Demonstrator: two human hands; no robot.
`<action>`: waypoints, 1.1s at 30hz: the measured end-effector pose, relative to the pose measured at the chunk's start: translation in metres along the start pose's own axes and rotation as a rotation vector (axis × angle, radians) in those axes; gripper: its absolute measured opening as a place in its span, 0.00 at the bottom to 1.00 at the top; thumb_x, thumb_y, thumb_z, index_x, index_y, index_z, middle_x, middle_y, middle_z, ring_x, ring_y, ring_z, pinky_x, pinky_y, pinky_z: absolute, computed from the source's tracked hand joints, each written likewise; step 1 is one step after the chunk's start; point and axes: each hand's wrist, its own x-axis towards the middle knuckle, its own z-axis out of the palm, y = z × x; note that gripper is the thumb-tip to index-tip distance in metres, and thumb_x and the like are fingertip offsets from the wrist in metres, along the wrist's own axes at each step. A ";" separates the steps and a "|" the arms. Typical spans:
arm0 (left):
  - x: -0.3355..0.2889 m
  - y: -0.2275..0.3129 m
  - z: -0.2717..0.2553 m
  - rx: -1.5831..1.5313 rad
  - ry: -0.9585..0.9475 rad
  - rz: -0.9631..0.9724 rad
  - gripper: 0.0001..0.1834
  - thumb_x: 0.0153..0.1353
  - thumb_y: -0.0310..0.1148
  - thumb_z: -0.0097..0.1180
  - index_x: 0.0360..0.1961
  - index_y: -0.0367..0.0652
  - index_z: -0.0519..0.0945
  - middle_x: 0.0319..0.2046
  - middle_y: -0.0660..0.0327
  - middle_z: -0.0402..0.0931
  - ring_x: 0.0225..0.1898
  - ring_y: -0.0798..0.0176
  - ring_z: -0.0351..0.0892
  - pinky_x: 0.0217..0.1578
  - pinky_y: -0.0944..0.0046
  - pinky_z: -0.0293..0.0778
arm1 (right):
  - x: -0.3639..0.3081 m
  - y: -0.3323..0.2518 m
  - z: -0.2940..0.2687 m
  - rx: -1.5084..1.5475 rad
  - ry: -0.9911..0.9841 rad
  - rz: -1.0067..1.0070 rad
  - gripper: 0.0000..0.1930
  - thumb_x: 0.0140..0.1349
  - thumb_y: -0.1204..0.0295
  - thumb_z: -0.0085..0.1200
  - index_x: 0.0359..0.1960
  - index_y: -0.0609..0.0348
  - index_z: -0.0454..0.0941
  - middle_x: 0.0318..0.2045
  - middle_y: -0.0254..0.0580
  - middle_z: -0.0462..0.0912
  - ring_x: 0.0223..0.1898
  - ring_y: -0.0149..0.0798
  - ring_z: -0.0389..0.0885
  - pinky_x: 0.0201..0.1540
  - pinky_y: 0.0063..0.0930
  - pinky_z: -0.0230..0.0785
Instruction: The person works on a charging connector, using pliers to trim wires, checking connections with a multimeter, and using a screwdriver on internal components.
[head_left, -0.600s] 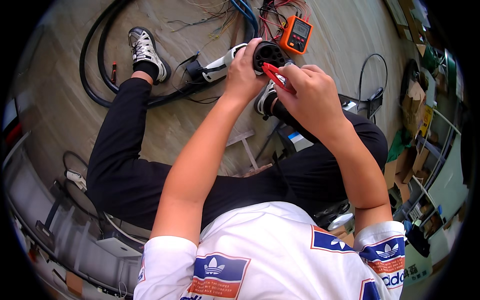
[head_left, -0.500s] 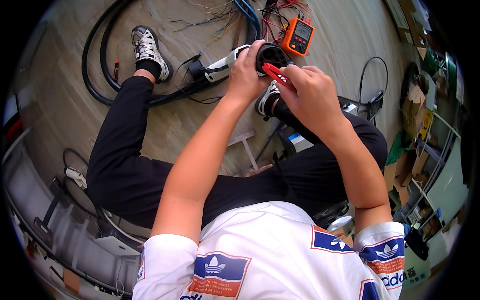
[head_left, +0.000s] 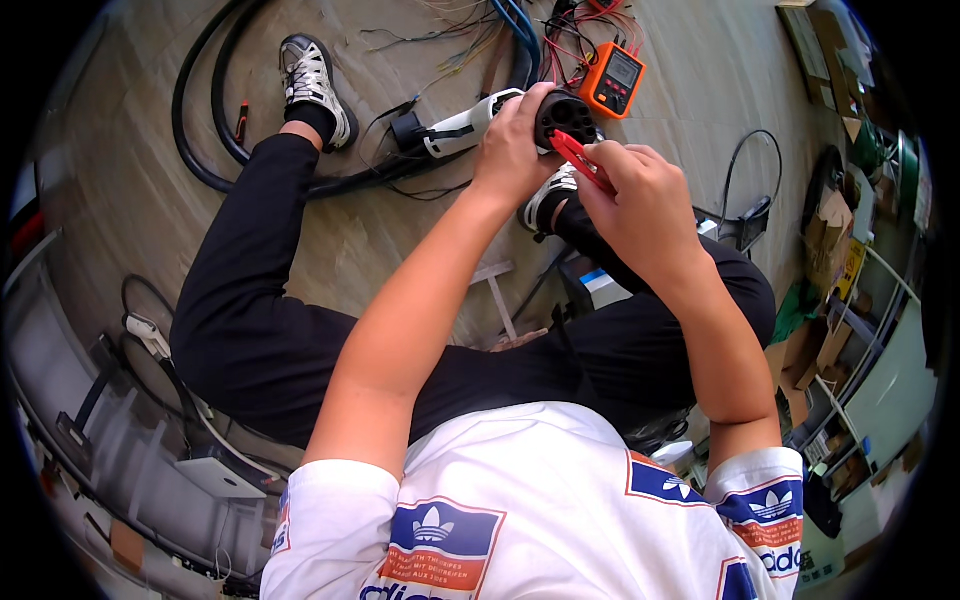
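Observation:
My left hand (head_left: 512, 150) is wrapped round the front end of an electric-vehicle charging plug (head_left: 462, 130), which has a white body and a round black face with several holes. That face is turned toward me and tilted up. In my right hand (head_left: 642, 205) is a red clip (head_left: 574, 153) with long narrow jaws, gripped between thumb and fingers. Its tip is at the lower part of the black face; whether it reaches inside a hole I cannot tell. My right fingers hide the clip's rear end.
An orange meter (head_left: 610, 80) with red and black leads lies just beyond the plug. A thick black cable (head_left: 185, 140) loops at the left, near a small orange-and-black screwdriver (head_left: 242, 122). Loose thin wires (head_left: 440, 45) spread at the top. Shelves with boxes (head_left: 835, 235) stand at right.
The whole view has shifted slightly, so the plug, hands and meter appear a little further right. Both hands keep their holds, and the clip's tip stays at the plug's face.

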 end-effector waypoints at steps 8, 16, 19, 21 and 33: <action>0.002 0.000 0.000 0.014 0.015 0.010 0.43 0.47 0.40 0.77 0.65 0.56 0.69 0.48 0.51 0.78 0.51 0.38 0.80 0.50 0.44 0.78 | 0.002 -0.002 -0.004 0.006 -0.037 0.050 0.09 0.55 0.73 0.65 0.33 0.61 0.77 0.22 0.47 0.81 0.31 0.53 0.82 0.37 0.45 0.74; -0.001 -0.001 0.002 0.014 0.008 -0.002 0.43 0.47 0.39 0.77 0.65 0.56 0.68 0.49 0.51 0.78 0.52 0.37 0.79 0.52 0.44 0.77 | 0.003 -0.006 -0.006 -0.060 -0.040 0.060 0.14 0.53 0.70 0.66 0.40 0.59 0.79 0.26 0.42 0.83 0.30 0.48 0.83 0.40 0.39 0.73; -0.001 -0.002 0.002 0.013 0.015 0.004 0.43 0.48 0.39 0.77 0.65 0.56 0.68 0.50 0.50 0.78 0.52 0.37 0.79 0.52 0.43 0.77 | 0.004 -0.007 -0.007 -0.069 -0.036 0.060 0.15 0.53 0.70 0.66 0.40 0.59 0.79 0.27 0.41 0.84 0.29 0.47 0.83 0.39 0.39 0.72; -0.001 -0.001 0.001 0.012 0.013 0.003 0.43 0.48 0.40 0.77 0.65 0.56 0.69 0.50 0.50 0.78 0.52 0.37 0.79 0.52 0.43 0.77 | 0.005 -0.007 -0.007 -0.067 -0.044 0.075 0.14 0.53 0.69 0.66 0.40 0.59 0.79 0.26 0.41 0.83 0.29 0.47 0.83 0.39 0.40 0.72; -0.001 -0.002 0.002 -0.006 0.023 0.029 0.43 0.47 0.36 0.77 0.65 0.55 0.69 0.49 0.51 0.78 0.52 0.38 0.79 0.51 0.44 0.77 | 0.001 0.002 -0.008 -0.005 -0.068 0.068 0.13 0.56 0.73 0.65 0.42 0.62 0.79 0.29 0.50 0.86 0.33 0.53 0.84 0.42 0.43 0.75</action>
